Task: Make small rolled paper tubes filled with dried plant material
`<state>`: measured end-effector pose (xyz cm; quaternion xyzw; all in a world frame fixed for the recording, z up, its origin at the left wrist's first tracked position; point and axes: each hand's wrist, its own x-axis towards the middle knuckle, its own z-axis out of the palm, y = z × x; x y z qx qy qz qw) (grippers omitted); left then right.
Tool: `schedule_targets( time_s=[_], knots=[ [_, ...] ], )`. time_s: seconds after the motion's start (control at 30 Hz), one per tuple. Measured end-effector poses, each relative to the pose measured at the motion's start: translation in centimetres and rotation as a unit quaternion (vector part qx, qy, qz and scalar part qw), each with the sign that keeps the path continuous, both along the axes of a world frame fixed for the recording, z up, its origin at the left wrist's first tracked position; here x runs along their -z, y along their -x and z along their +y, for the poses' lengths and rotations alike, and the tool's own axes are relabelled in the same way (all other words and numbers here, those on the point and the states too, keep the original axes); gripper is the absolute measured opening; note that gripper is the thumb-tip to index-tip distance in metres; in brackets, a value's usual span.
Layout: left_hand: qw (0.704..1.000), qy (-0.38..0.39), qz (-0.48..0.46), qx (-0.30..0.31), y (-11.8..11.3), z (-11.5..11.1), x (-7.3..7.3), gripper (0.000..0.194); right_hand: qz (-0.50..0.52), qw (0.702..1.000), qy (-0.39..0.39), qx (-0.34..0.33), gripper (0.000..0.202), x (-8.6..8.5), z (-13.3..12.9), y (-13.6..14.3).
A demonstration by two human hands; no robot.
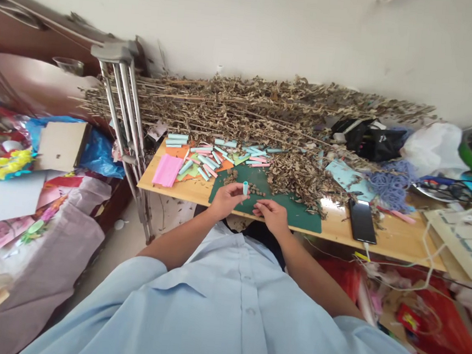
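Observation:
My left hand is closed around a small light-blue paper tube, held upright with its open end on top. Just to the right, my right hand has thumb and fingertips pinched together; whatever is between them is too small to make out. Both hands are above the front edge of a green cutting mat. Small brown crumbled balls lie on the mat behind the fingers. A heap of dry leaves covers its right part. Many rolled blue and pink paper tubes are scattered behind and left.
Bundles of dried stalks lie along the wall. Pink paper squares sit at the table's left, by metal crutches. On the right are a phone with a cable, blue yarn and a power strip.

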<state>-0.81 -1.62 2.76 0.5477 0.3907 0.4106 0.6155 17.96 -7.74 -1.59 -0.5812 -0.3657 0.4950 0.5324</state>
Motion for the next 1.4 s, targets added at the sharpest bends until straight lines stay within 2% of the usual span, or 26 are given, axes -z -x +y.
schedule_targets(
  time_s=[0.1, 0.23, 0.33, 0.4, 0.53, 0.6, 0.97, 1.07, 1.13, 1.23, 1.3, 1.4],
  knots=[
    [0.982, 0.137, -0.118, 0.059, 0.1, -0.7, 0.2, 0.040, 0.011, 1.000, 0.005, 0.008, 0.042, -0.2, 0.2, 0.0],
    [0.951, 0.226, -0.202, 0.066, 0.5, -1.0, 0.0, 0.053, 0.014, 1.000, 0.011, 0.011, 0.041, -0.1, 0.4, -0.3],
    [0.942, 0.249, -0.218, 0.064, 0.7, -0.8, -0.1, 0.065, 0.005, 1.000, 0.011, 0.003, 0.040, 0.1, 0.4, -0.4],
    [0.941, 0.254, -0.215, 0.061, 0.8, -0.6, -0.1, 0.067, -0.003, 1.000, 0.009, -0.004, 0.039, 0.2, 0.3, -0.4],
    [0.941, 0.267, -0.201, 0.058, 0.7, -0.5, 0.3, 0.046, -0.013, 1.000, 0.010, -0.008, 0.039, 0.2, 0.0, -0.4],
    [0.943, 0.264, -0.193, 0.058, 0.6, -0.5, 0.5, 0.044, -0.014, 1.000, 0.009, -0.008, 0.041, 0.2, 0.0, -0.4],
    [0.992, 0.120, -0.047, 0.010, -0.1, -0.9, 0.6, 0.034, -0.010, 1.000, 0.009, -0.021, 0.046, 0.5, 0.1, -0.8],
    [0.998, 0.050, 0.028, -0.013, -0.1, -0.8, 0.8, 0.027, -0.014, 1.000, 0.010, -0.022, 0.046, 0.7, 0.1, -0.8],
    [0.994, -0.042, 0.102, -0.024, 0.0, -0.8, 1.0, 0.021, -0.017, 0.999, 0.009, -0.026, 0.046, 0.7, 0.1, -0.8],
    [0.967, -0.180, 0.181, -0.019, 0.1, -0.6, 1.6, 0.012, -0.018, 0.999, 0.008, -0.029, 0.046, 0.7, 0.0, -0.9],
    [0.954, -0.216, 0.208, -0.010, 0.0, -0.5, 2.3, 0.011, -0.017, 0.999, 0.009, -0.027, 0.046, 0.7, 0.1, -0.9],
    [0.942, -0.220, 0.255, 0.003, -0.3, -0.1, 3.3, 0.014, -0.013, 1.000, 0.014, -0.023, 0.045, 0.6, 0.1, -0.8]
  ],
)
